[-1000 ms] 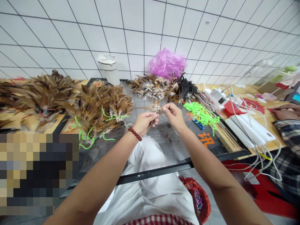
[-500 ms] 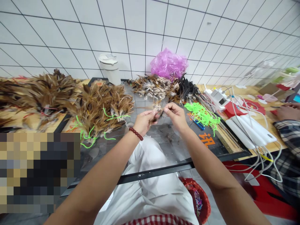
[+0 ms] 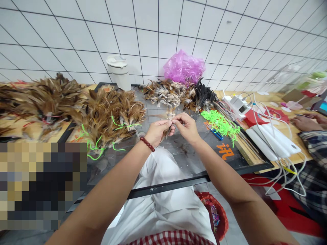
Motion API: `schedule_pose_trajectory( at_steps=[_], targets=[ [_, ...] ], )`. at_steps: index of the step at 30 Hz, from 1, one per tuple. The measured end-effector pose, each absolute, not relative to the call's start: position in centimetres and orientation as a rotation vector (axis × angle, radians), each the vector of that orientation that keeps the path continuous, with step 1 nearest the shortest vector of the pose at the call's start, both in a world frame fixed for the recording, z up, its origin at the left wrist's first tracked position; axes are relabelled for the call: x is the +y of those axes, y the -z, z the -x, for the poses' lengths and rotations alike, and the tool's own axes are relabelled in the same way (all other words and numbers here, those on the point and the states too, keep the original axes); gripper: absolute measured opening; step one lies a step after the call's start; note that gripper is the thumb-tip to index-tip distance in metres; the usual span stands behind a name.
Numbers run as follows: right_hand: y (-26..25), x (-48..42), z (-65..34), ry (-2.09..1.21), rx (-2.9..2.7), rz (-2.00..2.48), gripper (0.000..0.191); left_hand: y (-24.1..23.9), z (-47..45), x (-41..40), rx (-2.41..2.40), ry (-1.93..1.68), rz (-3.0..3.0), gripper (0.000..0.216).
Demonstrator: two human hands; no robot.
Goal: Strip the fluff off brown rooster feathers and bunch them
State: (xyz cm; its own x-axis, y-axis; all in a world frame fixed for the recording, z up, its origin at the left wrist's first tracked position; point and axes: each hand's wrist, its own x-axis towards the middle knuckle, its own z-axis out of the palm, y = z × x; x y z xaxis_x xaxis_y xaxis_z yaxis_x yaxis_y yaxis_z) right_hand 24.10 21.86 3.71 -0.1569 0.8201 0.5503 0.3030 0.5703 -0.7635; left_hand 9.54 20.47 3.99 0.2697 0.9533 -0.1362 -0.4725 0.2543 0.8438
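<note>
My left hand (image 3: 158, 132), with a red bead bracelet (image 3: 147, 144) on the wrist, pinches a small bunch of feathers (image 3: 169, 122) above the glass table top (image 3: 178, 160). My right hand (image 3: 187, 127) is closed in a pinch on the same bunch, and the fingertips of both hands touch. A pile of loose speckled and dark feathers (image 3: 173, 93) lies just beyond my hands. Brown feather bundles tied with neon green cord (image 3: 109, 115) lie to the left.
A heap of neon green cords (image 3: 221, 124) and blue scissors (image 3: 216, 133) lie to the right. A white cup (image 3: 120, 71) and a pink plastic bag (image 3: 184, 67) stand by the tiled wall. White devices with cables (image 3: 270, 139) lie further right. Another person's hand (image 3: 305, 122) rests at the far right.
My two hands have drawn closer together over the feather bunch, so the fingertips now meet. The other person's hand at the right has shifted slightly.
</note>
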Motion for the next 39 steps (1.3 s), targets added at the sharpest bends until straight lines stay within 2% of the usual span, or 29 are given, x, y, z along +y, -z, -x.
schedule_pose_trajectory(
  at_steps=[2, 7, 11, 17, 23, 27, 30, 34, 39],
  targets=[
    [-3.6, 22.1, -24.3, -0.649, -1.672, 0.957, 0.017, -4.1, -9.4, 20.5, 0.796, -1.097, -0.787, 0.021],
    [-3.8, 22.4, -24.8, -0.954, -1.573, 0.908, 0.035, -4.1, -9.4, 20.5, 0.812, -1.089, -0.816, 0.02],
    [-4.1, 22.2, -24.6, -1.057, -1.637, 0.839, 0.032, -4.1, -9.3, 20.5, 0.791, -1.049, -0.866, 0.022],
    [-3.6, 22.1, -24.5, -0.948, -1.677, 0.902, 0.029, -4.0, -9.2, 20.4, 0.77, -0.945, -0.883, 0.029],
    [-3.5, 23.8, -24.5, -0.889, -1.705, 1.016, 0.026, -3.6, -9.5, 20.4, 0.766, -1.061, -0.92, 0.024],
    [-5.0, 27.4, -23.0, -0.519, -2.13, 1.19, 0.01, -3.2, -9.1, 20.5, 0.667, -0.984, -0.944, 0.024],
    [-5.6, 29.6, -20.8, -0.26, -2.376, 1.339, 0.018, -3.1, -8.9, 20.6, 0.654, -0.957, -0.932, 0.024],
    [-5.7, 30.3, -19.4, -0.25, -2.477, 1.497, 0.013, -3.0, -8.8, 20.7, 0.632, -0.976, -0.897, 0.024],
    [-6.0, 27.1, -22.1, -0.47, -1.881, 1.216, 0.013, -3.2, -9.2, 20.7, 0.641, -1.043, -0.819, 0.019]
  ],
)
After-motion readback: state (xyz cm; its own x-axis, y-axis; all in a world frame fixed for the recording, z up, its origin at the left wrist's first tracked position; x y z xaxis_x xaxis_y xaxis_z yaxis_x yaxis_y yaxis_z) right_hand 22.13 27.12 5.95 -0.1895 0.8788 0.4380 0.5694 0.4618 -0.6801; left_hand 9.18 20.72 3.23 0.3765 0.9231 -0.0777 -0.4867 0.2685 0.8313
